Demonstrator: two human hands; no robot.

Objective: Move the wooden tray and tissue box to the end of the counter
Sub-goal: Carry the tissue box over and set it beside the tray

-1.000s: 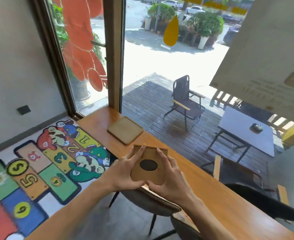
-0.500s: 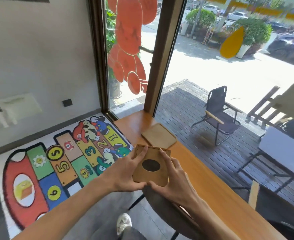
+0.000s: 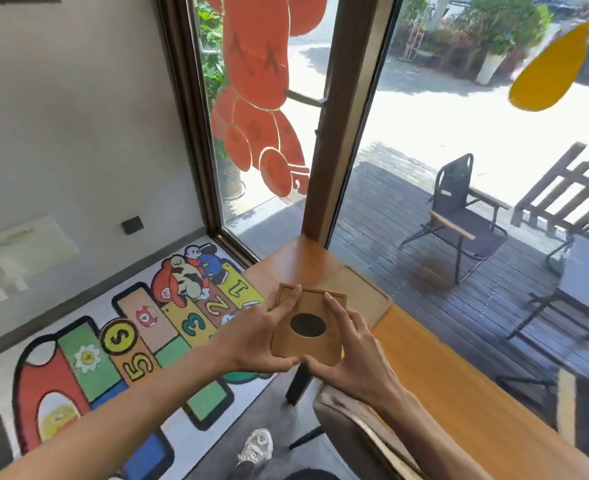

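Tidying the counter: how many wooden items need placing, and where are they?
2. The tissue box is held by the left hand and right hand; the wooden tray lies on the counter beyond it.

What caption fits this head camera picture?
Both hands, left hand and right hand, carry the tissue box toward the wooden tray.

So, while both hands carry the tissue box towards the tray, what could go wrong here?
The tissue box is pinched only by fingertips of the left hand and right hand, held out past the counter edge, so it may slip to the floor. The wooden tray lies close ahead; the box could knock it.
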